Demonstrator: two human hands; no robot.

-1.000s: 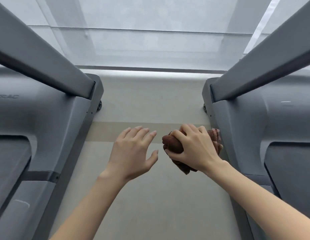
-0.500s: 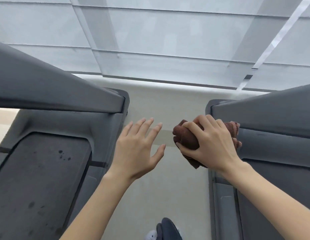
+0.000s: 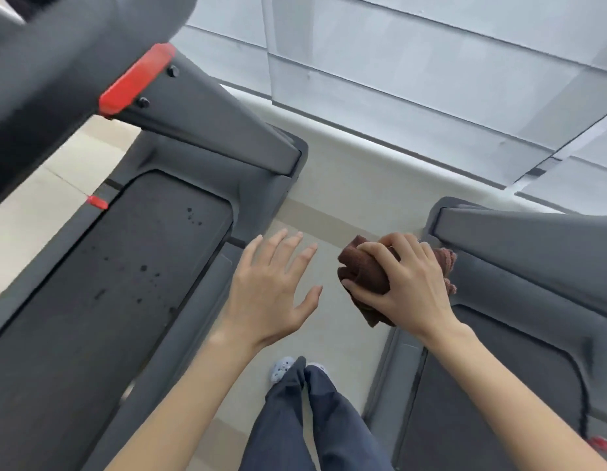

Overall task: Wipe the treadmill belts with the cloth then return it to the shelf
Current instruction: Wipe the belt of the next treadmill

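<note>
A bunched brown cloth [image 3: 361, 271] is gripped in my right hand [image 3: 405, 283], held in the air over the aisle at the inner front corner of the right treadmill. My left hand [image 3: 271, 290] hovers beside it with fingers spread and nothing in it, just right of the left treadmill's side rail. The left treadmill belt [image 3: 101, 300] is dark and carries several black spots near its front end. Only a strip of the right treadmill belt [image 3: 482, 402] shows, partly behind my right forearm.
A grey upright with a red tab [image 3: 137, 78] slants across the top left. Grey motor covers [image 3: 519, 266] flank a narrow beige floor aisle [image 3: 329, 205], where my legs in dark trousers [image 3: 308, 419] stand. Pale blinds [image 3: 414, 73] close off the far side.
The view has tilted down and swung left, so more of the left belt, the red-tabbed upright and my legs show. Both hands keep their pose; the cloth stays in my right hand.
</note>
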